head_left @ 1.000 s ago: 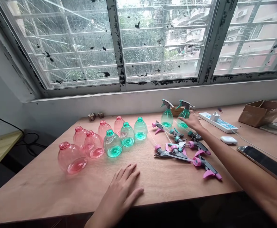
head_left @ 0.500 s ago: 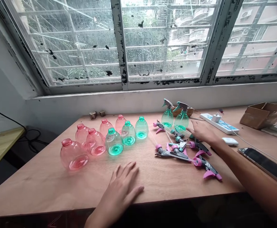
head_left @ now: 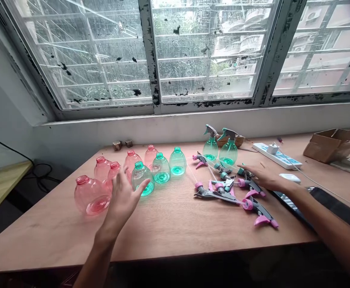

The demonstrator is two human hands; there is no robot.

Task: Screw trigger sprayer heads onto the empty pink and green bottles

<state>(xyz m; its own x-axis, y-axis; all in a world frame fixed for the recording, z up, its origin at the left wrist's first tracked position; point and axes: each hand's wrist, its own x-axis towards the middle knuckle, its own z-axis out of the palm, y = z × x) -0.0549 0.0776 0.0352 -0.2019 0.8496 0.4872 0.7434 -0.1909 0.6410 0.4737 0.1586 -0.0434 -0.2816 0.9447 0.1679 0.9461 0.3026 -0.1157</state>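
My left hand (head_left: 125,194) is open, thumb and fingers apart, in front of a green bottle (head_left: 142,176) and a pink bottle (head_left: 114,170) that it partly covers. Whether it touches either cannot be made out. On the right, my right hand (head_left: 259,176) has its fingers closed over a grey and green trigger spray head (head_left: 244,172), still in the pile. Around it lie several grey and pink spray heads (head_left: 260,212) with thin tubes. Two assembled green spray bottles (head_left: 228,152) stand upright behind the pile.
Several more pink bottles (head_left: 91,196) and two green bottles (head_left: 177,160) stand uncapped on the wooden table (head_left: 163,228). To the right are a power strip (head_left: 278,156), a white case (head_left: 290,178), a phone (head_left: 337,206) and a cardboard box (head_left: 331,146). A window lies behind.
My left hand has risen off the table and moved forward and left to the bottles. My right hand has lowered and its fingers have curled over the spray head.
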